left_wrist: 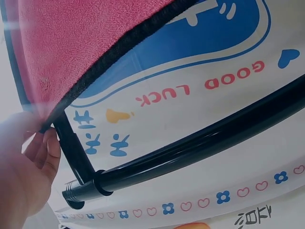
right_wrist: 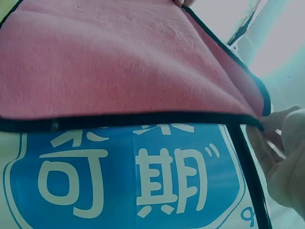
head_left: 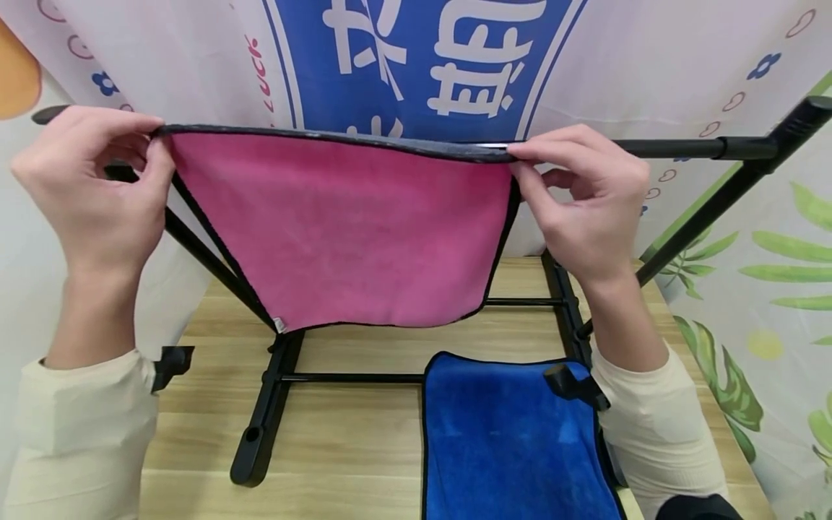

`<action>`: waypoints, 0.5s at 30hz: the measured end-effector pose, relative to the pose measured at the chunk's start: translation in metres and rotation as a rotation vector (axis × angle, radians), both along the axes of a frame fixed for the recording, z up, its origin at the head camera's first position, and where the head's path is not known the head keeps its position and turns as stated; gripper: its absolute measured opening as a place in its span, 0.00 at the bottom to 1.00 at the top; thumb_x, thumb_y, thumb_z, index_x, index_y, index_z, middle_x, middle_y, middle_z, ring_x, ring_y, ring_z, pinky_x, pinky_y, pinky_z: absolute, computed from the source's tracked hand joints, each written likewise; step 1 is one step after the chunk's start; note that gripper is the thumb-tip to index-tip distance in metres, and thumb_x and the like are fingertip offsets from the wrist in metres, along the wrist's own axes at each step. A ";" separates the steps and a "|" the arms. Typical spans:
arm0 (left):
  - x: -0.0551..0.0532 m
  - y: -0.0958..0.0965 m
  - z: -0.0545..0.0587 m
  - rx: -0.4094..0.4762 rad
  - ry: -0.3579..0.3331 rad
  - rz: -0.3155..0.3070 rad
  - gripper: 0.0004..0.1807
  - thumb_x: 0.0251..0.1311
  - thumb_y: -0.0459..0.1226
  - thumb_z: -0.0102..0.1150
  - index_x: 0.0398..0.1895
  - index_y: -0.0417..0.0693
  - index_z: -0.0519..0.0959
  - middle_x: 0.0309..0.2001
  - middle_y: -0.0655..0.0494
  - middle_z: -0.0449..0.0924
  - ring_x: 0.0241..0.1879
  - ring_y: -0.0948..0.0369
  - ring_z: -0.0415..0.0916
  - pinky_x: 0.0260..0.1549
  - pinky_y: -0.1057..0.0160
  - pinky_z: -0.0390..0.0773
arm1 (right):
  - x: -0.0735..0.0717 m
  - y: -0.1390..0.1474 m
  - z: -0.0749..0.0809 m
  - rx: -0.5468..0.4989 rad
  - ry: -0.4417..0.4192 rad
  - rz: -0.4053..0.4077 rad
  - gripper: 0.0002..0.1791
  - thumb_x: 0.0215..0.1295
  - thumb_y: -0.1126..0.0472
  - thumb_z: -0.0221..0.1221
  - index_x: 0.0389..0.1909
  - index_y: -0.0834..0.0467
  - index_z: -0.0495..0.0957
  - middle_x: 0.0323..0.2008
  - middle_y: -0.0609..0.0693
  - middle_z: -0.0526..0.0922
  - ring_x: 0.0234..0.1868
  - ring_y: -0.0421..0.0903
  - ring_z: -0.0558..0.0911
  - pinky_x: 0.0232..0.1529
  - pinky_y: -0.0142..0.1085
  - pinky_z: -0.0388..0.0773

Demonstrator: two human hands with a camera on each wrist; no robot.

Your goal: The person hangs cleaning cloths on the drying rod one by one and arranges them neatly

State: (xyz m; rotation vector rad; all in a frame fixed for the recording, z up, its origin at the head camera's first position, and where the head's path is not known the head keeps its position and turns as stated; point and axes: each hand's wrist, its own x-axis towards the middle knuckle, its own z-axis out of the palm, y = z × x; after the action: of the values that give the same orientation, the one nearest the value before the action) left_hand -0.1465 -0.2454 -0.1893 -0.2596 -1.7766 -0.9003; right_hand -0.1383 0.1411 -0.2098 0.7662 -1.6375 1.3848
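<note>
A pink cleaning cloth (head_left: 351, 231) with black edging hangs stretched between my two hands, a small white tag at its lower left corner. My left hand (head_left: 107, 180) pinches the upper left corner between thumb and fingers. At the upper right corner my right hand (head_left: 585, 195) pinches the edge the same way. Behind the cloth's upper edge runs the top bar (head_left: 669, 149) of a black rack, partly hidden by the cloth. In the left wrist view the cloth (left_wrist: 71, 43) is held above the rack's rail (left_wrist: 205, 148); the right wrist view shows its fleecy side.
A blue cloth (head_left: 507, 440) with black edging lies at the lower right, over part of the rack's base. The rack's feet (head_left: 260, 433) stand on a wooden tabletop (head_left: 351, 448). A printed curtain (head_left: 195, 58) hangs behind the rack.
</note>
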 end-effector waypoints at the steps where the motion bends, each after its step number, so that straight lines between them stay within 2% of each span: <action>1: 0.000 0.000 0.001 -0.007 -0.001 0.007 0.10 0.61 0.30 0.62 0.33 0.30 0.89 0.30 0.76 0.79 0.29 0.76 0.76 0.35 0.83 0.74 | 0.000 0.000 0.002 0.005 -0.011 -0.013 0.05 0.58 0.79 0.66 0.34 0.71 0.88 0.34 0.61 0.88 0.36 0.42 0.86 0.38 0.26 0.85; 6: -0.004 0.000 0.004 -0.042 -0.005 0.046 0.11 0.62 0.32 0.62 0.32 0.33 0.90 0.30 0.80 0.78 0.31 0.78 0.75 0.36 0.83 0.73 | -0.001 -0.001 0.008 0.015 -0.042 -0.086 0.04 0.60 0.76 0.66 0.35 0.69 0.89 0.34 0.61 0.89 0.36 0.40 0.86 0.38 0.26 0.84; 10: -0.008 -0.001 0.007 -0.077 -0.017 0.068 0.11 0.62 0.33 0.62 0.32 0.34 0.90 0.29 0.84 0.75 0.31 0.80 0.72 0.37 0.82 0.70 | -0.004 -0.003 0.012 0.048 -0.023 -0.143 0.04 0.62 0.74 0.67 0.36 0.70 0.88 0.34 0.59 0.89 0.35 0.38 0.86 0.41 0.28 0.85; 15: -0.010 -0.002 0.011 -0.088 -0.071 0.059 0.11 0.61 0.32 0.61 0.34 0.34 0.90 0.28 0.88 0.74 0.29 0.84 0.71 0.36 0.82 0.69 | -0.007 -0.003 0.016 0.139 0.019 -0.266 0.04 0.64 0.71 0.67 0.36 0.68 0.88 0.35 0.56 0.90 0.36 0.45 0.87 0.43 0.28 0.79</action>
State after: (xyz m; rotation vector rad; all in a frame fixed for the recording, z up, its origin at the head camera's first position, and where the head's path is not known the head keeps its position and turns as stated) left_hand -0.1570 -0.2475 -0.1782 -0.2327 -1.8826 -0.7996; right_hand -0.1457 0.1379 -0.1939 0.6111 -1.7634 1.0828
